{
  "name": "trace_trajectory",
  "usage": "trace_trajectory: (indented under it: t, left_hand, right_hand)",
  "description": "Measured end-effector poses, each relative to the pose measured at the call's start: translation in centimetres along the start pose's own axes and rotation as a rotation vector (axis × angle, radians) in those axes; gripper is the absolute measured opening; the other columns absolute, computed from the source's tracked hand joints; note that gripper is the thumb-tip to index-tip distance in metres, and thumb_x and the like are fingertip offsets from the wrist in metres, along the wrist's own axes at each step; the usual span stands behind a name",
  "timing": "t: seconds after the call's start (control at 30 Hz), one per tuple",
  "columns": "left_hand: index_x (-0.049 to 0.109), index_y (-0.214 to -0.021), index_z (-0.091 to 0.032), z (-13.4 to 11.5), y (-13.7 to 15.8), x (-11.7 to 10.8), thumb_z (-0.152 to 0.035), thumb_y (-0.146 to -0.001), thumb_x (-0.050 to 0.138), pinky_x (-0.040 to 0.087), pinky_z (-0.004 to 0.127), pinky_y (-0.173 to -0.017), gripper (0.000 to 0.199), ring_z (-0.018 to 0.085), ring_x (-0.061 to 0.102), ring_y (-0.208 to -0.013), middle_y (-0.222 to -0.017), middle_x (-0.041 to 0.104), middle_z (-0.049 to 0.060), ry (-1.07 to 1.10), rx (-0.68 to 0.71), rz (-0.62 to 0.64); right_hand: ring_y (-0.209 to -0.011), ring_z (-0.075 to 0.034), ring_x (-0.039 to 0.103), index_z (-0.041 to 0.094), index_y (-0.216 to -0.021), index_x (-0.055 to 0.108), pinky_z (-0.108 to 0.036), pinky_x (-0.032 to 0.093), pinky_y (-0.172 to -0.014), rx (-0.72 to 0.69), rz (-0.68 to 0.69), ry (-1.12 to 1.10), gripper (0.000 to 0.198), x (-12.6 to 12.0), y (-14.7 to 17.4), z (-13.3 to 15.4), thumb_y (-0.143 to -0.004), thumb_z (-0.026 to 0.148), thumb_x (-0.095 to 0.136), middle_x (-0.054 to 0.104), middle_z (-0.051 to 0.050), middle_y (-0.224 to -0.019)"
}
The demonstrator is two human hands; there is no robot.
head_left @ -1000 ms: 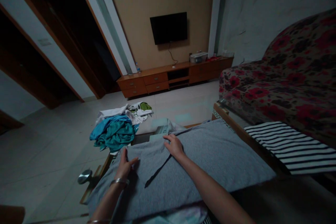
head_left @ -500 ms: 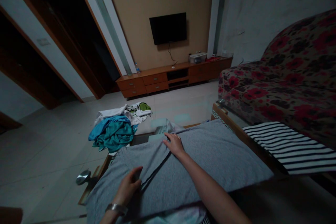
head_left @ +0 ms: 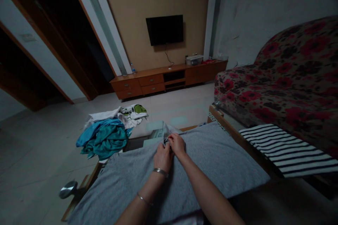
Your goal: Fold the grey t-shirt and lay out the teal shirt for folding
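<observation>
A grey cloth garment (head_left: 211, 161) lies spread over a low table, its far edge bunched in the middle. My left hand (head_left: 163, 156), with a metal bracelet at the wrist, is closed in a pinch at that edge. Right beside it, my right hand (head_left: 176, 144) pinches the same bunched edge, fingertips nearly touching those of the left. A small dark gathered bit shows between the fingers; the dark strip it seems to belong to is mostly hidden by my hands.
A heap of blue, teal and white clothes (head_left: 105, 133) lies beyond the table to the left. A striped black-and-white cloth (head_left: 287, 149) lies at right, near a floral sofa (head_left: 280, 81). A round metal knob (head_left: 68, 189) sits at the table's left corner. A wooden cabinet (head_left: 150, 81) stands behind.
My left hand has moved forward and right to meet my right hand at the garment's far edge. The dark strip stretched between the hands no longer shows. The view has shifted slightly.
</observation>
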State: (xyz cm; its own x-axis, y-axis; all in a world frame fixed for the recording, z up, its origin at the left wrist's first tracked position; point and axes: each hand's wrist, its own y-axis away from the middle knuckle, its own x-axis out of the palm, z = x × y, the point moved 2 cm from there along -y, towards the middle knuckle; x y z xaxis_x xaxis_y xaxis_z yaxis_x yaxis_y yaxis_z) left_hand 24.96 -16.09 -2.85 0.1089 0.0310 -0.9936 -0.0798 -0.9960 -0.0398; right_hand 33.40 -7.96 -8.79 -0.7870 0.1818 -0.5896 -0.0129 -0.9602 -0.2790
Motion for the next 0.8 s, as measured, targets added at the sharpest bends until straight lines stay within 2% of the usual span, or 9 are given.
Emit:
trace_trajectory:
  t: [0.13,0.27,0.4,0.47,0.53,0.63,0.8]
  left_hand:
    - [0.058,-0.107,-0.016,0.6,-0.9,1.3,-0.018,-0.088,0.036,0.044,0.031,-0.066,0.028,0.025,0.06,-0.086,-0.102,0.057,0.013,-0.014,0.038,0.041]
    - [0.057,-0.103,-0.017,1.3,-0.8,2.1,-0.011,-0.085,0.036,0.044,0.029,-0.067,0.028,0.022,0.061,-0.084,-0.1,0.059,0.011,0.017,0.101,0.009]
    - [0.056,-0.097,-0.017,2.0,-0.6,2.4,-0.009,-0.082,0.039,0.045,0.029,-0.072,0.025,0.021,0.059,-0.088,-0.1,0.058,0.01,0.081,0.175,-0.027]
    - [0.055,-0.1,-0.017,2.4,-0.3,2.6,-0.01,-0.081,0.039,0.046,0.029,-0.075,0.026,0.02,0.058,-0.089,-0.101,0.056,0.01,0.111,0.197,-0.062]
    - [0.053,-0.109,-0.016,2.7,0.1,2.8,-0.011,-0.082,0.039,0.047,0.03,-0.079,0.031,0.02,0.056,-0.09,-0.102,0.055,0.01,0.157,0.23,-0.128]
    - [0.049,-0.119,-0.015,3.1,0.6,3.1,-0.012,-0.083,0.04,0.046,0.034,-0.088,0.037,0.02,0.053,-0.097,-0.106,0.053,0.011,0.227,0.3,-0.221]
    - [0.049,-0.125,-0.017,3.8,0.8,3.6,-0.014,-0.082,0.043,0.044,0.039,-0.094,0.043,0.023,0.05,-0.109,-0.118,0.052,0.012,0.259,0.319,-0.239]
  right_hand:
    - [-0.078,-0.015,0.058,0.023,-0.083,0.066,-0.023,0.042,-0.071,0.017,0.013,0.074,0.01,0.5,-1.0,0.2,-0.081,0.019,0.057,0.064,-0.003,-0.09]
    - [-0.08,-0.016,0.058,0.022,-0.085,0.066,-0.025,0.043,-0.073,-0.002,0.033,0.12,0.012,0.9,-1.6,0.5,-0.083,0.02,0.055,0.064,-0.004,-0.093]
    - [-0.087,-0.017,0.059,0.022,-0.09,0.067,-0.025,0.044,-0.079,-0.061,0.03,0.041,0.016,0.4,-1.5,0.5,-0.083,0.016,0.054,0.064,-0.004,-0.094]
    - [-0.092,-0.017,0.058,0.022,-0.096,0.066,-0.025,0.044,-0.083,-0.112,0.043,-0.032,0.023,-0.2,-1.2,0.2,-0.082,0.012,0.052,0.064,-0.004,-0.097]
    - [-0.097,-0.016,0.057,0.022,-0.102,0.065,-0.025,0.042,-0.088,-0.179,0.048,-0.088,0.03,-1.1,-0.8,-0.3,-0.081,0.008,0.049,0.064,-0.003,-0.101]
    - [-0.1,-0.016,0.056,0.022,-0.098,0.066,-0.027,0.041,-0.092,-0.249,0.033,-0.087,0.03,-3.3,-0.1,-1.9,-0.08,0.005,0.049,0.064,-0.003,-0.101]
    - [-0.101,-0.019,0.055,0.02,-0.092,0.068,-0.034,0.04,-0.094,-0.181,0.0,0.08,0.025,-8.9,-0.1,-6.8,-0.079,0.006,0.051,0.066,-0.005,-0.1]
